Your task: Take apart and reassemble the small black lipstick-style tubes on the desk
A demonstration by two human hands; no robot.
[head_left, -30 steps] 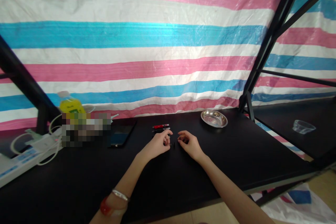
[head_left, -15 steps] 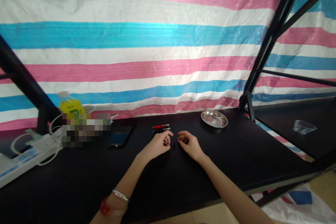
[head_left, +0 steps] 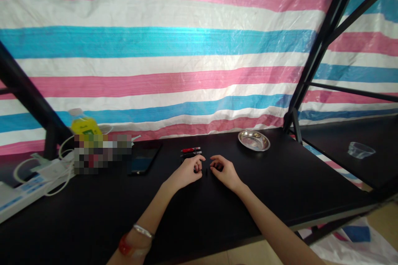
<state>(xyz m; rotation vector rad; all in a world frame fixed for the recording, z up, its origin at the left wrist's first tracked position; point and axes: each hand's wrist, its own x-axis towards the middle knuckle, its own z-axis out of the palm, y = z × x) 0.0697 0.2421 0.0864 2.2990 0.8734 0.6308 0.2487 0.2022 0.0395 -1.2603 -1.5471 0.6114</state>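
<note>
Your left hand (head_left: 187, 170) and right hand (head_left: 226, 172) are half-curled; can't tell if they hold anything. Small black piece (head_left: 206, 172) lies between them, neither clearly nearer, long axis seemingly pointing away from you. Red pen (head_left: 190, 150): beyond left hand.

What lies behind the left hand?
Just beyond the left hand lie a red pen and, nearer it, a black pen. Whatever the hand itself covers cannot be seen.

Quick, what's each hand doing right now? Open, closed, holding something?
Left hand: loosely curled; whether it holds anything cannot be told.
Right hand: also loosely curled; whether it holds anything cannot be told.
</note>
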